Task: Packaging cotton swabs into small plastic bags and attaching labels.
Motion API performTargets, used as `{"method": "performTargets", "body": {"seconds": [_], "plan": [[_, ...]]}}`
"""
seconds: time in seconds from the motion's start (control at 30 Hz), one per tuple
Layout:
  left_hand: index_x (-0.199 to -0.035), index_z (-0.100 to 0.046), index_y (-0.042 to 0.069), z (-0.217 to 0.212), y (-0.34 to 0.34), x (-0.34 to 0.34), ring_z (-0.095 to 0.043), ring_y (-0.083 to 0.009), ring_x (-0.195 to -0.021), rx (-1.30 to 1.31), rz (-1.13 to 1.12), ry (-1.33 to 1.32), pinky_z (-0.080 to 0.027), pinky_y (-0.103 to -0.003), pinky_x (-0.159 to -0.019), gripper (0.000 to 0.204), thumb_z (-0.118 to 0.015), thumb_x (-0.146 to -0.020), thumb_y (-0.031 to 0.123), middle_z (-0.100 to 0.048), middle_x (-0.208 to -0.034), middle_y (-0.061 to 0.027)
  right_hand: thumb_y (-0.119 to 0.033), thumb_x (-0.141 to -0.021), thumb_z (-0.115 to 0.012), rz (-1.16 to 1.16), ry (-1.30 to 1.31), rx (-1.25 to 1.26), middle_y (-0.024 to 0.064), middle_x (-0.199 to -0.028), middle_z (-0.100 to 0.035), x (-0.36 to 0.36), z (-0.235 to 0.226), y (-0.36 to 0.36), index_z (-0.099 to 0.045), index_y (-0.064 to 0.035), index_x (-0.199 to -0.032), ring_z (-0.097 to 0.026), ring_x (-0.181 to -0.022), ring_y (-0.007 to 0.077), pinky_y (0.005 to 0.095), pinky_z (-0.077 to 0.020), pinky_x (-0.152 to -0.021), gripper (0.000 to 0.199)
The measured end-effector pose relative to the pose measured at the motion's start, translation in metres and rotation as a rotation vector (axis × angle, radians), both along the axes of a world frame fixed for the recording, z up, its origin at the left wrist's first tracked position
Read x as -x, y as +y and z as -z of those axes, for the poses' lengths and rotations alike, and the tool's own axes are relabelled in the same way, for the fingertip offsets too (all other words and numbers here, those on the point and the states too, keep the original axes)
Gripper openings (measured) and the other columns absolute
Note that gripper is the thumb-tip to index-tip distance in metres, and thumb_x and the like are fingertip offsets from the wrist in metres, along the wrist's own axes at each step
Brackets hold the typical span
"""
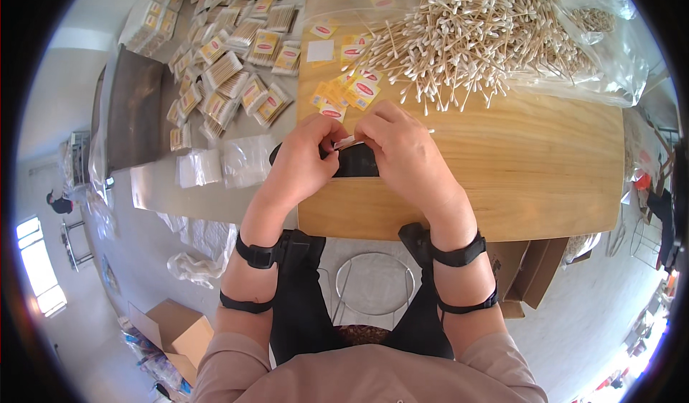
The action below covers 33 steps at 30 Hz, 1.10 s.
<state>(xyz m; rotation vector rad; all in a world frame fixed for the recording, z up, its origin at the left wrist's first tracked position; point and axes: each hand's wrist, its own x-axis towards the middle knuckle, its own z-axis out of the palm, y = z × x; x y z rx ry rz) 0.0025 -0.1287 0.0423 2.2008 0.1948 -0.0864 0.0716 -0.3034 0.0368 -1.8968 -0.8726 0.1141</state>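
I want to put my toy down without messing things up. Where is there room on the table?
The bare part of the light wooden table to the right of the right hand, below the heap of white-tipped wooden cotton swabs, is free. It is crowded by the yellow and red paper labels and the packed swab bundles at the left.

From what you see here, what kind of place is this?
Probably a small packing workshop: a heap of cotton swabs on a wooden table, filled swab packets spread alongside, and cardboard boxes on the floor.

Each forearm wears 2 black straps, 1 at the wrist carrying a black box. Sleeves are dusty pink. Trousers are black.
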Motion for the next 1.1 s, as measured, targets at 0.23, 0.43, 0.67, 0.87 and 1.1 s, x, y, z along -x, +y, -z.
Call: {"method": "performTargets", "body": {"seconds": [0.23, 0.43, 0.67, 0.87, 1.1], "plan": [[-0.100, -0.059, 0.003, 0.002, 0.000, 0.002, -0.052, -0.0097, -0.072, -0.041, 0.007, 0.011, -0.044, -0.023, -0.064, 0.029, -0.070, -0.075, -0.006, -0.057, -0.088, -0.0022, 0.009, -0.069, -0.054, -0.063, -0.097, 0.054, 0.0145, -0.088, -0.054, 0.001, 0.002, 0.002, -0.056, -0.0001, -0.082, -0.056, -0.087, 0.0357, 0.0441, -0.0488, -0.073, 0.016], [-0.091, -0.063, 0.000, 0.010, 0.000, 0.000, -0.058, -0.0165, -0.071, -0.019, -0.050, 0.026, -0.048, -0.029, -0.065, 0.020, -0.077, -0.076, 0.004, -0.058, -0.086, -0.0075, 0.007, -0.073, -0.055, 0.010, -0.100, 0.050, 0.0137, -0.093, -0.055, 0.003, 0.007, 0.007, -0.059, -0.0018, -0.092, -0.057, -0.088, 0.0342, 0.0413, -0.0502, -0.074, 0.021], [-0.095, -0.063, -0.001, 0.020, -0.002, 0.004, -0.057, -0.0131, -0.067, 0.180, -0.046, -0.075, -0.048, -0.026, -0.062, 0.019, -0.070, -0.079, -0.004, -0.058, -0.084, -0.0062, 0.002, -0.076, -0.058, 0.050, -0.206, 0.289, 0.0124, -0.096, -0.056, 0.009, 0.007, 0.009, -0.057, -0.0034, -0.098, -0.059, -0.090, 0.0324, 0.0412, -0.0527, -0.077, 0.022], [-0.110, -0.060, 0.001, 0.023, 0.032, -0.013, -0.059, -0.0163, -0.077, 0.067, -0.216, -0.008, -0.050, -0.028, -0.069, 0.038, -0.074, -0.074, -0.002, -0.060, -0.097, -0.0094, 0.001, -0.079, -0.056, 0.025, -0.176, 0.355, 0.0139, -0.097, -0.057, 0.006, 0.008, 0.006, -0.054, -0.0022, -0.100, -0.061, -0.092, 0.0330, 0.0423, -0.0530, -0.077, 0.021], [-0.117, -0.057, 0.005, 0.016, 0.052, -0.046, -0.055, -0.0298, -0.110, -0.438, 0.156, -0.243, -0.049, -0.037, -0.093, 0.060, -0.086, -0.065, 0.011, -0.052, -0.120, -0.0118, 0.002, -0.079, -0.055, 0.045, -0.135, 0.345, 0.0144, -0.097, -0.057, 0.000, 0.009, 0.001, -0.055, -0.0021, -0.100, -0.061, -0.093, 0.0332, 0.0435, -0.0523, -0.078, 0.022]]}}
